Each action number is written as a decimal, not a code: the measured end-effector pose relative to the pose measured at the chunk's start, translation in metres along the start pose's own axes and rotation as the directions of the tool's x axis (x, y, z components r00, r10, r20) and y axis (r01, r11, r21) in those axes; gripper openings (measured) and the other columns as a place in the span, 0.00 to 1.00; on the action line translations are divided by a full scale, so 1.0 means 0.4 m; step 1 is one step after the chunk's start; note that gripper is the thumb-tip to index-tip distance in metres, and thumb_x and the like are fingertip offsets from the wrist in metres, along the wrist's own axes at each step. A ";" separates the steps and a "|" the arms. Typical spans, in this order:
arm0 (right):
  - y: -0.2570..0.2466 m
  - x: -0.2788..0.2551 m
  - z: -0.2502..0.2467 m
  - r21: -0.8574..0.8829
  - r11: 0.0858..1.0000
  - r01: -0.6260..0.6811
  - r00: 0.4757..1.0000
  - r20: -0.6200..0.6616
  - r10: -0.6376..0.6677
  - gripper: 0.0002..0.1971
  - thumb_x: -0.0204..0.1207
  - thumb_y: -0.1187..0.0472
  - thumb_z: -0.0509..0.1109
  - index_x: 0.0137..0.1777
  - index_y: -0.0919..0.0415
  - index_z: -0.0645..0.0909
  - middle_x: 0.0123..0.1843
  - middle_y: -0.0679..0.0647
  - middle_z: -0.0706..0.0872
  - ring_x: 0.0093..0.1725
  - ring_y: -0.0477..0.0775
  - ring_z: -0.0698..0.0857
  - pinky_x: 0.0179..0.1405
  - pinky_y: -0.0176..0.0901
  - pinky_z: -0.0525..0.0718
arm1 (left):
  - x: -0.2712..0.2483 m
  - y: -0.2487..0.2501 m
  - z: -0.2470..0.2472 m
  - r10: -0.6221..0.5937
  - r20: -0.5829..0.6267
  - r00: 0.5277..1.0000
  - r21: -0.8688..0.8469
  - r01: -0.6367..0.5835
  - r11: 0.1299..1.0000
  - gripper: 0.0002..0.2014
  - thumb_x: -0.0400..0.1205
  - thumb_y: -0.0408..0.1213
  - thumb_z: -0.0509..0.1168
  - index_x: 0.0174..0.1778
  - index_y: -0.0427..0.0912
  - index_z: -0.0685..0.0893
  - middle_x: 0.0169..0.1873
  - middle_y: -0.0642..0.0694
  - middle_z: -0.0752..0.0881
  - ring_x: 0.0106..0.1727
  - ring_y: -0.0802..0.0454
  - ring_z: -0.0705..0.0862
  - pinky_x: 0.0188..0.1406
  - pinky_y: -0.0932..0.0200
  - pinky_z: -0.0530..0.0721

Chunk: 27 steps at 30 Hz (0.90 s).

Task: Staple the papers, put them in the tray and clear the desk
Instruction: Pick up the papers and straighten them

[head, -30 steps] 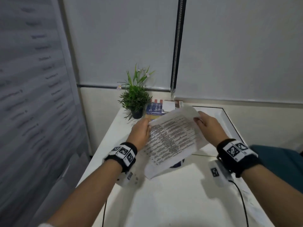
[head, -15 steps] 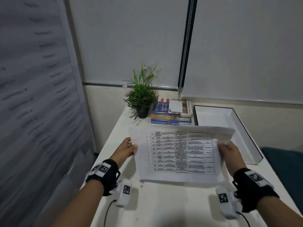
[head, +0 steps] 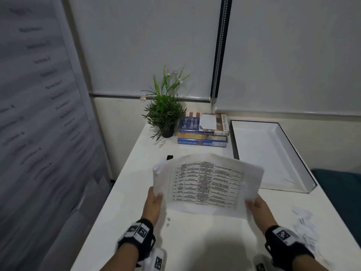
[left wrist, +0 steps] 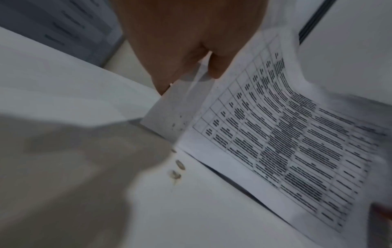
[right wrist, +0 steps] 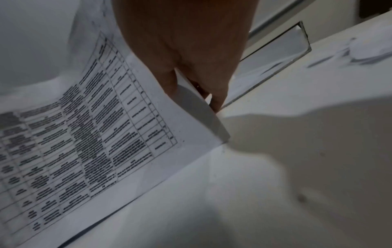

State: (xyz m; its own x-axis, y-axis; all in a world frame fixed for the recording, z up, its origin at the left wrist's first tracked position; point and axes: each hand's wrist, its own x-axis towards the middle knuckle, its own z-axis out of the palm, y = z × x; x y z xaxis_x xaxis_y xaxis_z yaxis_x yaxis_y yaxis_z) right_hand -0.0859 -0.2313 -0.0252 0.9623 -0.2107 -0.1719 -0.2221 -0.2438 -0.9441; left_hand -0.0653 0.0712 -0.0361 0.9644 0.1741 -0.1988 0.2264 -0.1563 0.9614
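Note:
A stack of white papers (head: 207,184) printed with a table is held above the white desk (head: 195,241), landscape, bowed upward. My left hand (head: 154,200) pinches its left edge, thumb on top, as the left wrist view shows on the papers (left wrist: 275,134). My right hand (head: 257,208) pinches the right edge of the papers (right wrist: 95,134). The white tray (head: 293,163) with a dark rim lies at the back right, just beyond the sheets. A small black object (head: 169,157) peeks out behind the papers' far left corner; I cannot tell what it is.
A potted green plant (head: 166,114) and a stack of books (head: 203,132) stand at the back of the desk. Torn white paper scraps (head: 304,222) lie at the right edge. Two small bits (head: 168,222) rest near my left hand. A blue seat (head: 341,184) is right.
The papers went from tilted upright near the plant to flat landscape between both hands, then slid slightly nearer and lower. My head view has dropped toward the desk.

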 end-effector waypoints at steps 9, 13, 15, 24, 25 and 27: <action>0.012 0.033 0.003 -0.100 0.995 0.020 0.998 -0.056 -0.026 0.15 0.80 0.70 0.59 0.64 0.73 0.75 0.61 0.64 0.82 0.59 0.58 0.79 0.55 0.41 0.68 | 0.005 0.006 0.010 0.010 -0.043 0.999 -0.062 -0.012 0.998 0.18 0.85 0.29 0.51 0.73 0.36 0.64 0.62 0.48 0.73 0.67 0.49 0.72 0.66 0.60 0.66; 0.071 0.016 0.013 -0.217 0.974 -0.058 0.998 -0.012 0.057 0.29 0.73 0.54 0.57 0.70 0.72 0.72 0.69 0.69 0.80 0.67 0.66 0.79 0.57 0.43 0.70 | -0.010 -0.033 0.015 -0.087 -0.051 0.995 -0.014 0.087 0.996 0.20 0.86 0.29 0.51 0.74 0.35 0.63 0.70 0.39 0.73 0.75 0.41 0.69 0.68 0.59 0.64; 0.041 0.035 -0.001 -0.173 0.985 -0.008 0.998 -0.064 -0.003 0.29 0.72 0.53 0.58 0.69 0.72 0.73 0.66 0.68 0.81 0.63 0.63 0.80 0.57 0.46 0.74 | -0.009 -0.014 0.007 -0.103 -0.031 0.994 0.003 0.104 0.995 0.21 0.85 0.28 0.51 0.75 0.33 0.63 0.71 0.40 0.72 0.72 0.45 0.71 0.68 0.59 0.65; -0.234 0.150 -0.066 -0.474 0.846 0.244 0.970 0.106 -0.220 0.08 0.81 0.69 0.55 0.42 0.63 0.72 0.26 0.48 0.71 0.27 0.53 0.70 0.26 0.37 0.65 | -0.020 0.107 -0.054 0.209 -0.287 0.935 0.414 -0.076 0.907 0.39 0.77 0.33 0.68 0.80 0.37 0.53 0.78 0.33 0.63 0.77 0.39 0.66 0.77 0.46 0.64; -0.261 0.149 -0.066 -0.508 0.819 0.266 0.964 0.156 -0.216 0.09 0.81 0.69 0.55 0.40 0.63 0.71 0.25 0.48 0.70 0.25 0.49 0.69 0.24 0.36 0.64 | -0.027 0.140 -0.052 0.274 -0.207 0.939 0.462 -0.153 0.874 0.38 0.78 0.35 0.67 0.80 0.38 0.53 0.78 0.35 0.63 0.79 0.41 0.63 0.79 0.45 0.63; -0.309 0.144 -0.058 -0.537 0.781 0.318 0.944 0.253 -0.210 0.14 0.82 0.69 0.54 0.34 0.59 0.71 0.25 0.50 0.69 0.24 0.47 0.68 0.24 0.36 0.64 | -0.041 0.192 -0.031 0.304 0.013 0.953 0.448 -0.277 0.850 0.35 0.80 0.38 0.64 0.80 0.41 0.54 0.76 0.40 0.67 0.77 0.46 0.66 0.78 0.48 0.65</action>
State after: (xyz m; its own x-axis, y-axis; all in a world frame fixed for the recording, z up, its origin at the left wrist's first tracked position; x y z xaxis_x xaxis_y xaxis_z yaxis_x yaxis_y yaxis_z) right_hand -0.0067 -0.2354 0.0881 0.9952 0.0916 -0.0352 0.0478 -0.7661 -0.6409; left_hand -0.0655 0.0685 0.0435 0.9893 0.1062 0.1001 -0.0134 -0.6169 0.7870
